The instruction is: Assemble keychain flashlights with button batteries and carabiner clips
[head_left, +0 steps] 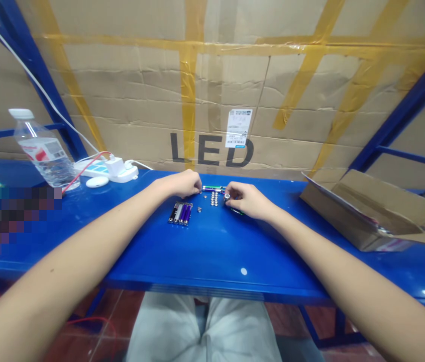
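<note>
My left hand (189,184) is closed in a pinch low over the blue table, and a small silvery piece that looks like a button cell shows at its fingertips. Between my hands stand rows of silver button cells (214,199), with a few loose ones (199,209) to their left. My right hand (248,200) grips a small penlight (227,196), its round metal end facing me. Behind the cells lie green and purple penlights (213,189). Several black, silver and purple penlights (180,214) lie side by side nearer me. Part of a green one (237,212) shows under my right hand.
An open cardboard box (351,216) stands at the right. On the left are a water bottle (42,151), a power strip (127,174) with cables, and a white round object (97,182). A large taped carton (140,100) rises behind the blue table (197,256).
</note>
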The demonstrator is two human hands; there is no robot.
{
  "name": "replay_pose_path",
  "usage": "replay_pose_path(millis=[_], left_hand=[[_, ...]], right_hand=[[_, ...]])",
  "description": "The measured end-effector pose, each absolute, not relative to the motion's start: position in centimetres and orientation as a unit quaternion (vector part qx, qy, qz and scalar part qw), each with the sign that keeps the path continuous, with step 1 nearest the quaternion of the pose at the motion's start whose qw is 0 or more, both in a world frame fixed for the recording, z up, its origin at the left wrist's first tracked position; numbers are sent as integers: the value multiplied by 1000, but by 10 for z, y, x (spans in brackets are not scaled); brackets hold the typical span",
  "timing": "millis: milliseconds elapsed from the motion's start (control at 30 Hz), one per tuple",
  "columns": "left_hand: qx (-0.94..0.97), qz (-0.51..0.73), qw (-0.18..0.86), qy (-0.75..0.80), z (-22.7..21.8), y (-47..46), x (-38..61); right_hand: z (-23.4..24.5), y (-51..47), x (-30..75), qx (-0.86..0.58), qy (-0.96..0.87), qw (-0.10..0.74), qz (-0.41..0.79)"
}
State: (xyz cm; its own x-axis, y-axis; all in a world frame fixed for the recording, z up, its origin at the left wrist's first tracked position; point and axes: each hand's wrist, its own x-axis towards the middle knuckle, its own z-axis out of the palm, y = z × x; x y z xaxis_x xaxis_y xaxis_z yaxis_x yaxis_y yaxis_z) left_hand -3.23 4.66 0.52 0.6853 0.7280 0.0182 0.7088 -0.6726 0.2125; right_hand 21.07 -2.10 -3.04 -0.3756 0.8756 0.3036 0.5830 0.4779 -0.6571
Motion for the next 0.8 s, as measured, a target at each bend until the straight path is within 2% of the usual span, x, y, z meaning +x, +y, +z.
replay_pose_path(millis=[333, 533, 800], left_hand=[[911, 57, 98, 397, 5, 48, -32], [931, 204, 113, 281, 23, 19, -13], [952, 221, 67, 199, 14, 4, 8]], right_hand=[[-28, -24, 210, -455, -803, 312, 223], [-30, -21, 210, -463, -789, 334, 228], [-25, -24, 207, -470, -785, 336, 221]])
